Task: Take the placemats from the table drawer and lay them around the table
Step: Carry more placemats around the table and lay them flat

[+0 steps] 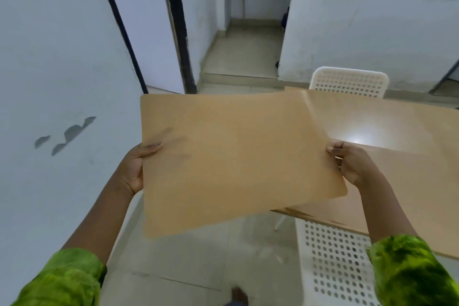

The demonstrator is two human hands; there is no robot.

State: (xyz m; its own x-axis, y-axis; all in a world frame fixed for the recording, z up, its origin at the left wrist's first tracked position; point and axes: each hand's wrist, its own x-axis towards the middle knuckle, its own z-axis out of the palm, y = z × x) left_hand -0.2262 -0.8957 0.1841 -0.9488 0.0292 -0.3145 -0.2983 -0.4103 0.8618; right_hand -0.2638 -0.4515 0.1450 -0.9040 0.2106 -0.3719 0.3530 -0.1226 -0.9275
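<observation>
At far left, a white wall (54, 62) with patches of chipped paint, then a dark door frame (177, 25) opening onto a tiled passage. Lower left, a green sleeve (67, 278) and bare forearm leading up to the left hand (135, 167). Left grip closed on the left edge of a tan placemat (236, 156), thumb lying on the upper face, fingers hidden beneath and showing as faint shadows through the sheet. Placemat held in the air, roughly flat and slightly tilted, partly over the tiled floor (188, 261) and partly over the near left corner of the worktop (387, 126). A second tan edge visible just behind its upper right corner; whether another mat or not, cannot tell. Right hand (352, 164) pinched shut on the placemat's right edge, thumb on top. Beyond, a glossy tan worktop with a light glare. One white perforated chair (347, 82) at its far side, another (337, 266) tucked under the near edge.
</observation>
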